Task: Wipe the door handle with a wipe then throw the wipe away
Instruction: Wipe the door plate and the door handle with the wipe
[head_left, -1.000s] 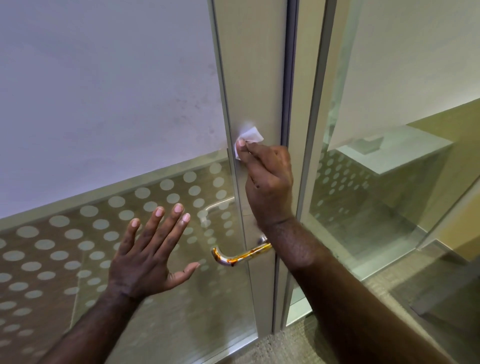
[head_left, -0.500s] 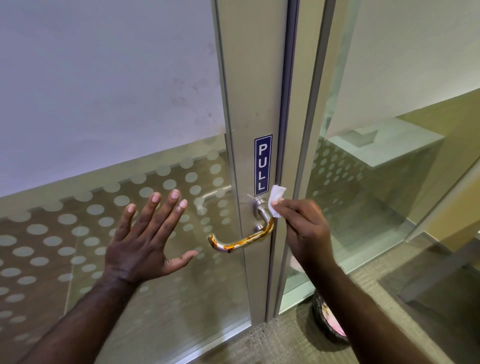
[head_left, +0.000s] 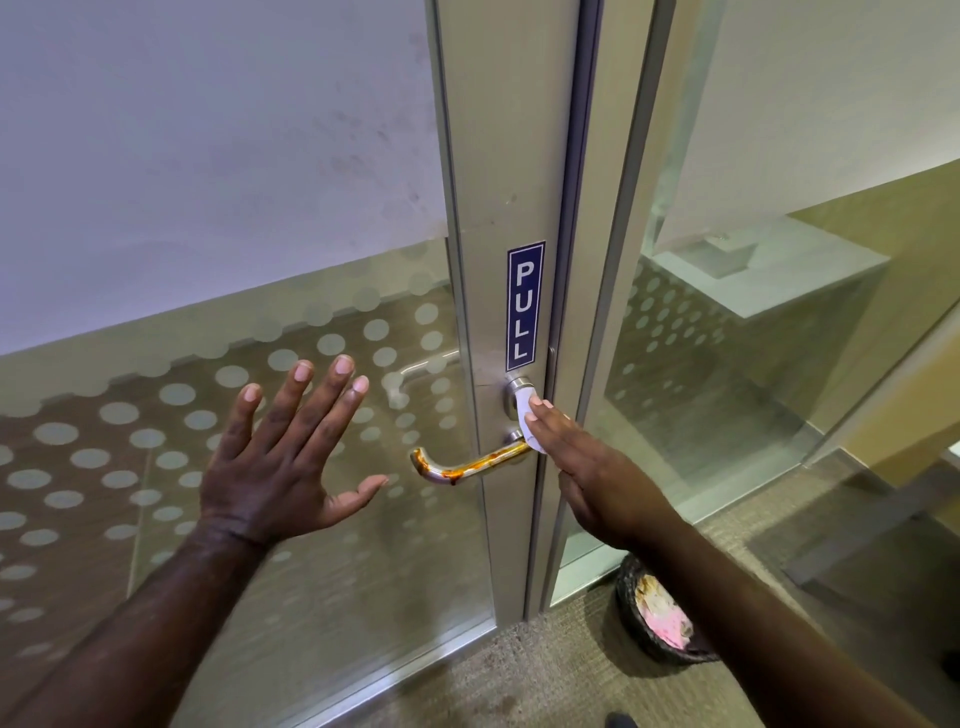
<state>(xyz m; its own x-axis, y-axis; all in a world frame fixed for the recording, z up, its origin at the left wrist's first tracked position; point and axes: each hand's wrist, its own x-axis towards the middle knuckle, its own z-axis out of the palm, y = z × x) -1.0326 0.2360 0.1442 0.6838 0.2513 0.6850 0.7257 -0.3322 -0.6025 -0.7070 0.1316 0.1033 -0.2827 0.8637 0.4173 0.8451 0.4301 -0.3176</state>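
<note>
A metal lever door handle (head_left: 470, 467) with orange-brown smears sticks out leftward from the grey door frame (head_left: 511, 156). My right hand (head_left: 587, 467) presses a small white wipe (head_left: 524, 415) flat against the handle's base, just under the round lock cylinder, fingers straight and together. My left hand (head_left: 291, 452) rests spread open on the frosted dotted glass to the handle's left, holding nothing.
A blue PULL sign (head_left: 524, 306) sits above the lock. A black-lined bin (head_left: 660, 618) with pink and brown waste stands on the carpet at the foot of the frame, right of the door. Fixed glass panels (head_left: 753, 364) stand to the right.
My right hand has come down from the upper frame to the handle's base, and the wipe now lies flat under its fingers. The left hand has stayed on the glass.
</note>
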